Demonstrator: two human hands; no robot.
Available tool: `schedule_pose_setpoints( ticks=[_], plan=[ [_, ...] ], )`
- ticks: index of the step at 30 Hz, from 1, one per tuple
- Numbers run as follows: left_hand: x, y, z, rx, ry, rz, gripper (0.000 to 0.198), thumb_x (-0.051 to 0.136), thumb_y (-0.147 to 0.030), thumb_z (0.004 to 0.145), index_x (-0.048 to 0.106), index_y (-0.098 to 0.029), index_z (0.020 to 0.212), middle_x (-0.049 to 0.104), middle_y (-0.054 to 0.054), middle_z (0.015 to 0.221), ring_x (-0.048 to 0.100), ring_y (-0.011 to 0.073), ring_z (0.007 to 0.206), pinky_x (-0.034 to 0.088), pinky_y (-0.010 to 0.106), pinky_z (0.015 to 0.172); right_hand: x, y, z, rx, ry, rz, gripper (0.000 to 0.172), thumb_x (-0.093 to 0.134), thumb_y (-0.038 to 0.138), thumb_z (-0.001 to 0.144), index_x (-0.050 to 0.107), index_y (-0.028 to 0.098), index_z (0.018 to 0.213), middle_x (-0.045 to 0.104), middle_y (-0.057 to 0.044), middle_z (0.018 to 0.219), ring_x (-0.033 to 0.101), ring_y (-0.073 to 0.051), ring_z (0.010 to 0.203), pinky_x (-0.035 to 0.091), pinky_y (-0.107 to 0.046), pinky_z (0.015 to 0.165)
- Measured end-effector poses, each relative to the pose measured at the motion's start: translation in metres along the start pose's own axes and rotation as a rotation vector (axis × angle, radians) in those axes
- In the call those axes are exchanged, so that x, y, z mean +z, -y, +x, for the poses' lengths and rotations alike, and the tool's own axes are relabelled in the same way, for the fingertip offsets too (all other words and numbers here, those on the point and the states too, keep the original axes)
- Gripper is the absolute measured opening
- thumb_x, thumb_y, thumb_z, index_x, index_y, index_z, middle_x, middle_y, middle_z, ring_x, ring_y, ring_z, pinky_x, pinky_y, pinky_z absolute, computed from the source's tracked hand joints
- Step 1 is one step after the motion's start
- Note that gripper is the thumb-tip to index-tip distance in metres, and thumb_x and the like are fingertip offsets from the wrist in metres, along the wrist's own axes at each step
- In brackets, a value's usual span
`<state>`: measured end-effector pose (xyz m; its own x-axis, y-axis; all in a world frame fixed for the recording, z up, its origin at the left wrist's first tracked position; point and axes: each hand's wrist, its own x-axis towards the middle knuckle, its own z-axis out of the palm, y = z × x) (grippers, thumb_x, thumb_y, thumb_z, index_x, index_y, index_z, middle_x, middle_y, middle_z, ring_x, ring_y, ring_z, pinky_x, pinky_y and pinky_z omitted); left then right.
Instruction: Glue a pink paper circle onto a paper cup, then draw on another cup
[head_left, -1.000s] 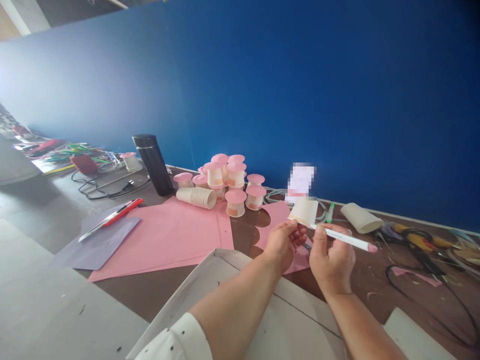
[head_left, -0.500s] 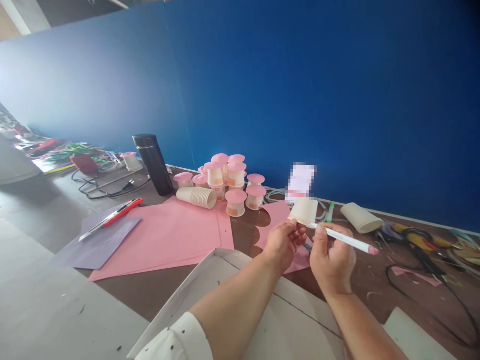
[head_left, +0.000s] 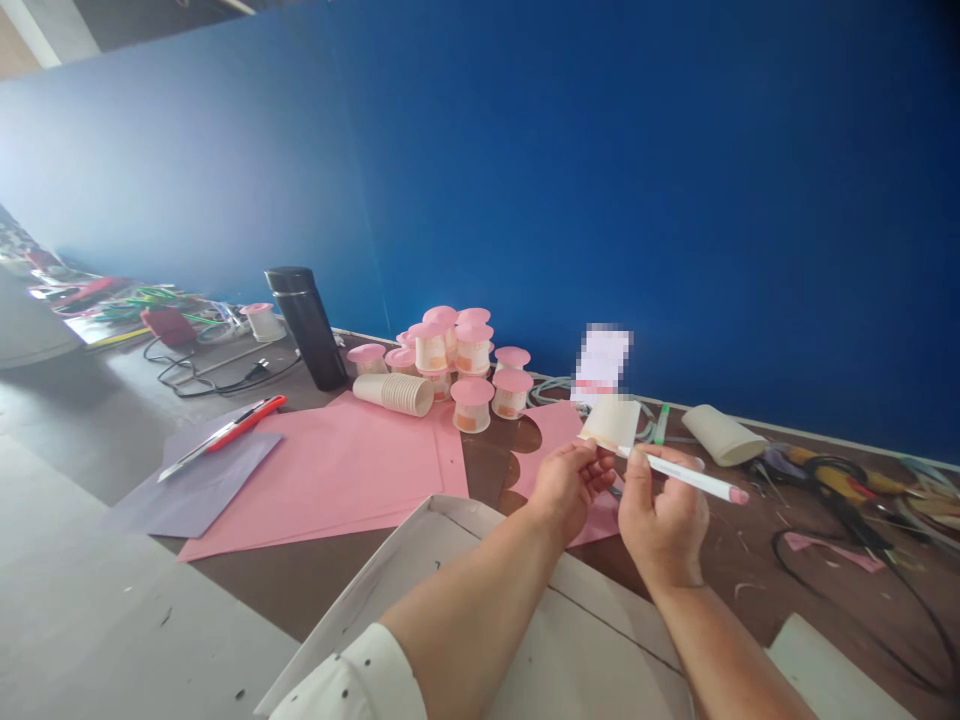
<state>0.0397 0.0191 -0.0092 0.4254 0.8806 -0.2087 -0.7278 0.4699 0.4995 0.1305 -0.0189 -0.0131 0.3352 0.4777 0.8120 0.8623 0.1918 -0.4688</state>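
Note:
My left hand [head_left: 571, 487] pinches the rim of an upside-down white paper cup [head_left: 616, 420], which has a faint orange band low on its side. In my right hand [head_left: 666, 520] is a white marker [head_left: 697, 476] with a pink end, its tip at the cup's rim. Below both hands lies pink paper [head_left: 553, 450] with round cut-outs along its left edge. To the left stand several paper cups topped with pink discs [head_left: 472, 403], some stacked. A nested stack of paper cups [head_left: 394, 394] lies on its side beside them.
A red utility knife [head_left: 232, 430] rests on purple paper [head_left: 232, 490], left of large pink sheets [head_left: 330, 480]. Behind stands a black flask [head_left: 307, 330]. A loose paper cup [head_left: 721, 435], a green-capped marker [head_left: 661, 425] and black cable [head_left: 840, 500] lie right. Cardboard [head_left: 465, 600] is nearest me.
The paper cup has shifted slightly right and down in my left hand. My right hand and the marker have moved a little left. Everything else stays put.

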Motion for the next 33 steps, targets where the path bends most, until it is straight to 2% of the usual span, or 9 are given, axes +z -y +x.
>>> schedule_pose_setpoints(
  ticks=[27, 30, 33],
  plan=[
    [0.002, -0.0005, -0.0014, -0.002, -0.026, 0.005, 0.009, 0.062, -0.018, 0.078, 0.062, -0.009, 0.079, 0.06, 0.006, 0.069, 0.058, 0.01, 0.063, 0.046, 0.021, 0.063, -0.0003, -0.0002, -0.0015, 0.041, 0.022, 0.026, 0.023, 0.049, 0.037, 0.089, 0.056, 0.015, 0.092, 0.064, -0.012, 0.089, 0.061, -0.021, 0.084, 0.047, -0.034, 0.074],
    [0.0027, -0.0022, -0.0015, -0.009, -0.045, -0.019, 0.006, 0.059, -0.015, 0.079, 0.061, -0.01, 0.077, 0.06, 0.005, 0.069, 0.058, 0.0095, 0.063, 0.046, 0.02, 0.062, 0.0002, -0.0022, -0.003, 0.108, -0.013, 0.074, 0.027, 0.051, 0.039, 0.088, 0.057, 0.015, 0.097, 0.063, -0.012, 0.091, 0.061, -0.02, 0.081, 0.048, -0.034, 0.072],
    [0.0026, -0.005, -0.0011, -0.026, -0.082, -0.076, 0.006, 0.056, -0.014, 0.08, 0.06, -0.011, 0.078, 0.059, 0.004, 0.069, 0.058, 0.0089, 0.063, 0.048, 0.019, 0.063, 0.0, -0.0019, -0.0018, 0.249, -0.013, 0.144, 0.032, 0.052, 0.043, 0.087, 0.057, 0.015, 0.1, 0.063, -0.009, 0.084, 0.061, -0.017, 0.071, 0.048, -0.031, 0.066]
  ],
)
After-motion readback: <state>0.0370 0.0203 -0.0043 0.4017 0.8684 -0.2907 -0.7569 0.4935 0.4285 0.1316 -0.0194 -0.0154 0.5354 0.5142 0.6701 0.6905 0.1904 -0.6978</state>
